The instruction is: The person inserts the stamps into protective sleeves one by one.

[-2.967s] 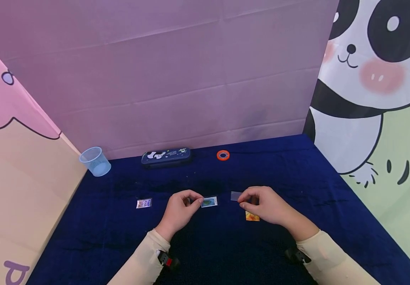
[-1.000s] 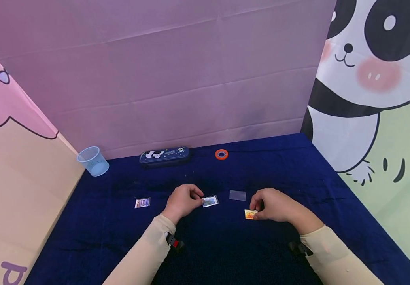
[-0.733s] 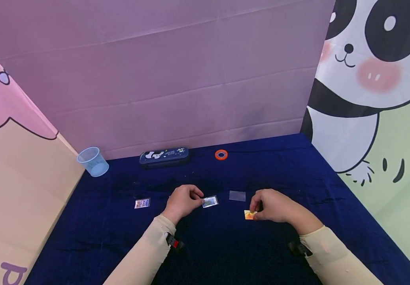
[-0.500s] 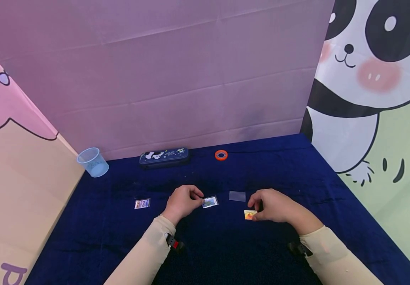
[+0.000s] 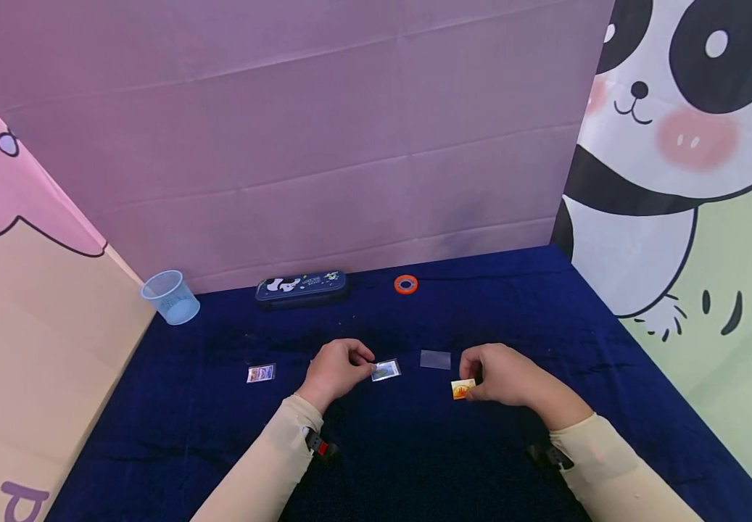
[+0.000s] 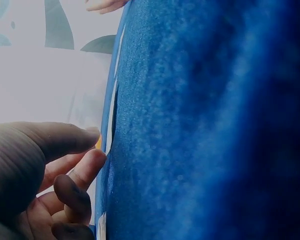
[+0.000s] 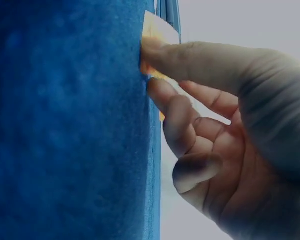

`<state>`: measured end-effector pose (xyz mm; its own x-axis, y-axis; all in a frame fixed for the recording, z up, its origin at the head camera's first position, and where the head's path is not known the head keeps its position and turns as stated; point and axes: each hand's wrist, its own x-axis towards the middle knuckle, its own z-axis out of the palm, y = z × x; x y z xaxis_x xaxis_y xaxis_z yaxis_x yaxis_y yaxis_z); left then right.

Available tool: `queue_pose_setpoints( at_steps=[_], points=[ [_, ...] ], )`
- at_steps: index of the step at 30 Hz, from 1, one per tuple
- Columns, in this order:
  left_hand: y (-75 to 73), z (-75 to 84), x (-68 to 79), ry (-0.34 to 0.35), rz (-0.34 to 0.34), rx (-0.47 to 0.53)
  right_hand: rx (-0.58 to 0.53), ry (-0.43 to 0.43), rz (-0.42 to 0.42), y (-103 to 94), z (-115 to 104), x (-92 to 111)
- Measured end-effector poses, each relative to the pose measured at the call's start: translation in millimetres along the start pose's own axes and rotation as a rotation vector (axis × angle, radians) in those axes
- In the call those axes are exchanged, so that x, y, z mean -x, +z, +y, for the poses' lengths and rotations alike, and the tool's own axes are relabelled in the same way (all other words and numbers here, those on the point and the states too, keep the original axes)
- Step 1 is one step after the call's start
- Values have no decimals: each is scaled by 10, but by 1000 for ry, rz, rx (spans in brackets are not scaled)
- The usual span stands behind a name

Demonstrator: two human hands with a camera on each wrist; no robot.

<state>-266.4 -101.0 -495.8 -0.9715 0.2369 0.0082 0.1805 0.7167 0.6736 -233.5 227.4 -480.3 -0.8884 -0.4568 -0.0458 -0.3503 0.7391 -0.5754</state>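
My left hand (image 5: 336,368) pinches the left edge of a small blue-green stamp (image 5: 386,370) in a clear sleeve on the cloth. In the left wrist view its thumb and index finger meet at a thin pale edge. My right hand (image 5: 501,374) holds a small yellow-orange stamp (image 5: 460,389) between thumb and fingers. The right wrist view shows that stamp (image 7: 160,29) tilted up from the cloth. Just behind it lies a clear sleeve (image 5: 436,359) with no picture visible in it. Farther left, a sleeved purple stamp (image 5: 261,373) lies flat.
A dark blue velvety cloth (image 5: 376,464) covers the table. Along the back stand a light blue plastic cup (image 5: 171,298), a navy panda pencil case (image 5: 301,288) and an orange tape roll (image 5: 405,284). Fabric walls enclose the back and sides.
My right hand has left the clear sleeve flat on the cloth and moved to the yellow-orange stamp, which it now grips and tips up slightly. The left hand stays at its stamp.
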Motion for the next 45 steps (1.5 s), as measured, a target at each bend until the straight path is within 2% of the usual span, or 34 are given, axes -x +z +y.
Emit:
queue_pose_setpoints(
  at_steps=[9,13,18,25,34,40,45],
  points=[
    [-1,123,12,28,-28,14,-69,25,39,-21,78,-38],
    [21,204,-11,54,-38,7,-167,38,78,-67,121,-40],
    [58,343,-28,83,-55,5,-264,92,164,-118,189,-47],
    [155,535,-62,101,-66,-24,-286,162,318,-149,234,-54],
    [378,696,-135,167,-99,-114,-323,213,487,-189,270,-54],
    [467,810,-179,176,-107,-170,-464,264,517,-234,314,-25],
    [516,877,-221,180,-113,-208,-504,265,515,-242,335,-26]
  ],
)
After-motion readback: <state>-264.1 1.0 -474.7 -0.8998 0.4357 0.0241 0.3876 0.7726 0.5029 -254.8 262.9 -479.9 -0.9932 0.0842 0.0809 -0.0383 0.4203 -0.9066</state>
